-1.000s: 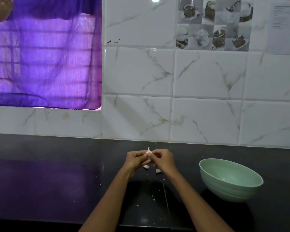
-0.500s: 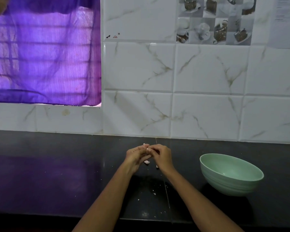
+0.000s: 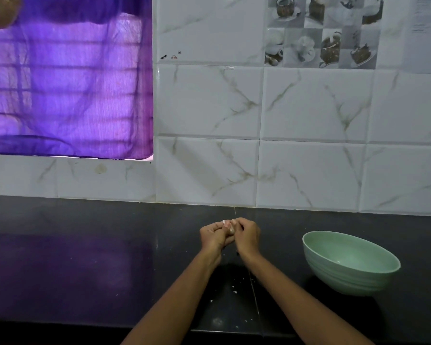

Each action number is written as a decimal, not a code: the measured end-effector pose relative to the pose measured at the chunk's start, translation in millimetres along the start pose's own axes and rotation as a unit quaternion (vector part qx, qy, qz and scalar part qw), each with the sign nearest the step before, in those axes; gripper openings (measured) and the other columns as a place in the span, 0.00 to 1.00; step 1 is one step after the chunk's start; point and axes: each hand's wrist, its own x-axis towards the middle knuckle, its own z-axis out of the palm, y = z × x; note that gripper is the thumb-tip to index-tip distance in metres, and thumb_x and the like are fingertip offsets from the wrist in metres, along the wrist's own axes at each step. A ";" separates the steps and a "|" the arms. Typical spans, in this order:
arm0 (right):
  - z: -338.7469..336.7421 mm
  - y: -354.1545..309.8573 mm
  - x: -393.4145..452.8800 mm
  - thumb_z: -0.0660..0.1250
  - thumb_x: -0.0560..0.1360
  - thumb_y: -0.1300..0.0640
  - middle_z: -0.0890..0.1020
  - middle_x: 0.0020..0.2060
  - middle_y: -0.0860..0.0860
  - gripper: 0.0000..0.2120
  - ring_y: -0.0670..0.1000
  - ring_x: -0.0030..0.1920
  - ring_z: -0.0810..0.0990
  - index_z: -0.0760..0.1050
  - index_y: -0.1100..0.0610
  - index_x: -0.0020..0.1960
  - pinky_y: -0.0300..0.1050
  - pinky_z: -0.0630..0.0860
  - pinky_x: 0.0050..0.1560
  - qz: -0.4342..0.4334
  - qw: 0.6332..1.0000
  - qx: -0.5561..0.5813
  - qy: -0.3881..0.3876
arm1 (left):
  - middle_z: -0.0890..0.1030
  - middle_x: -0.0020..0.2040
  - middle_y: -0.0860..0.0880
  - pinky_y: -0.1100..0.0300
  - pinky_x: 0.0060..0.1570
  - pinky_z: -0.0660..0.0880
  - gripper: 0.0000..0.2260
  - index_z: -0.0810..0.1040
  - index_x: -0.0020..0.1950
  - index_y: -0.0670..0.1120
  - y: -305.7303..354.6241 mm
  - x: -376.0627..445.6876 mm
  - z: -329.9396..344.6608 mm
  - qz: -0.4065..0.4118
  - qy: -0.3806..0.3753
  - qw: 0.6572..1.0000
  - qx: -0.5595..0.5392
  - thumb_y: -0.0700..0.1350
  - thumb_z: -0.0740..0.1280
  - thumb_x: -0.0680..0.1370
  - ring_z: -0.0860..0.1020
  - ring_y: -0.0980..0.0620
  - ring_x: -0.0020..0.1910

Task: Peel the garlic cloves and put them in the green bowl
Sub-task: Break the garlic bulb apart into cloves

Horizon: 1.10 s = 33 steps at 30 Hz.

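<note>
Garlic clove (image 3: 230, 229) between both hands' fingertips.

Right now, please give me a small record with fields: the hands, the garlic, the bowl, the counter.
left hand: fingers curled on the garlic clove, above the counter
right hand: pinches the same clove from the other side
garlic clove: pale, mostly hidden between the fingers
green bowl: on the person's right, tilted, apart from the hands; nothing visible inside
black counter: small white skin bits below the hands
</note>
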 end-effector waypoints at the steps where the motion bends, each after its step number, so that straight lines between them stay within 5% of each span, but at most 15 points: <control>1: -0.7 0.2 1.0 0.62 0.77 0.62 0.82 0.36 0.57 0.11 0.52 0.38 0.77 0.78 0.65 0.40 0.44 0.69 0.38 0.001 1.000 -0.005 -0.006 | 0.79 0.27 0.46 0.70 0.21 0.69 0.08 0.78 0.37 0.36 0.9 -0.6 0.7 0.004 -0.005 1.000 -0.005 0.33 0.65 0.76 0.78 0.57 0.23; 4: -1.3 -2.7 2.2 0.58 0.79 0.60 0.79 0.37 0.56 0.12 0.53 0.39 0.76 0.75 0.61 0.40 0.46 0.71 0.40 0.014 1.000 -0.019 -0.017 | 0.80 0.29 0.46 0.68 0.22 0.71 0.08 0.78 0.37 0.37 5.0 0.9 -2.6 -0.004 -0.028 1.000 -0.008 0.34 0.65 0.76 0.79 0.56 0.25; 8: -8.0 -6.2 4.6 0.55 0.81 0.58 0.77 0.37 0.52 0.14 0.54 0.40 0.76 0.74 0.62 0.43 0.47 0.71 0.40 0.022 1.000 -0.009 0.006 | 0.81 0.37 0.41 0.59 0.40 0.80 0.05 0.79 0.40 0.37 6.4 9.0 -11.1 -0.040 -0.004 0.998 -0.039 0.33 0.66 0.76 0.81 0.48 0.35; 12: -24.1 -7.3 4.9 0.59 0.79 0.57 0.80 0.38 0.56 0.12 0.54 0.40 0.76 0.76 0.60 0.40 0.44 0.65 0.37 -0.027 0.983 -0.165 -0.076 | 0.79 0.38 0.41 0.63 0.33 0.80 0.07 0.77 0.39 0.35 12.0 10.1 -16.1 -0.028 0.033 0.995 -0.089 0.36 0.66 0.77 0.79 0.49 0.36; 16: -19.0 -0.2 -0.8 0.63 0.75 0.59 0.83 0.45 0.55 0.08 0.55 0.49 0.80 0.81 0.58 0.46 0.40 0.68 0.40 -0.027 0.946 -0.284 -0.157 | 0.79 0.37 0.41 0.64 0.27 0.78 0.09 0.77 0.37 0.37 9.9 9.2 -19.5 -0.046 0.057 0.995 -0.069 0.39 0.66 0.77 0.80 0.54 0.26; 19: -20.5 -4.2 3.9 0.62 0.75 0.62 0.83 0.44 0.54 0.09 0.54 0.46 0.80 0.81 0.58 0.45 0.44 0.74 0.43 -0.073 0.976 -0.190 -0.073 | 0.79 0.37 0.41 0.63 0.29 0.78 0.09 0.77 0.37 0.37 11.5 11.1 -20.6 -0.047 0.068 0.995 -0.063 0.37 0.66 0.77 0.81 0.51 0.28; 23: -14.7 -7.8 2.0 0.68 0.73 0.58 0.84 0.40 0.54 0.07 0.52 0.42 0.81 0.82 0.60 0.46 0.45 0.76 0.43 -0.109 0.983 -0.085 -0.120 | 0.80 0.44 0.37 0.63 0.33 0.80 0.06 0.78 0.48 0.32 11.5 9.5 -17.7 -0.041 0.009 0.999 -0.023 0.33 0.62 0.78 0.80 0.48 0.37; 28: -17.5 -4.1 8.0 0.71 0.70 0.63 0.83 0.36 0.53 0.04 0.44 0.33 0.78 0.83 0.61 0.45 0.29 0.71 0.34 -0.011 0.995 0.054 -0.082 | 0.81 0.41 0.41 0.65 0.39 0.80 0.06 0.78 0.50 0.34 11.6 6.7 -15.6 -0.020 -0.052 0.998 -0.036 0.32 0.62 0.78 0.83 0.54 0.33; 33: -15.4 -4.8 7.7 0.66 0.74 0.65 0.82 0.33 0.52 0.06 0.46 0.31 0.78 0.82 0.61 0.43 0.37 0.77 0.37 0.055 0.981 0.164 -0.088 | 0.82 0.38 0.44 0.66 0.38 0.80 0.04 0.79 0.47 0.36 10.0 6.1 -17.0 0.024 -0.047 0.998 -0.030 0.32 0.65 0.76 0.82 0.52 0.36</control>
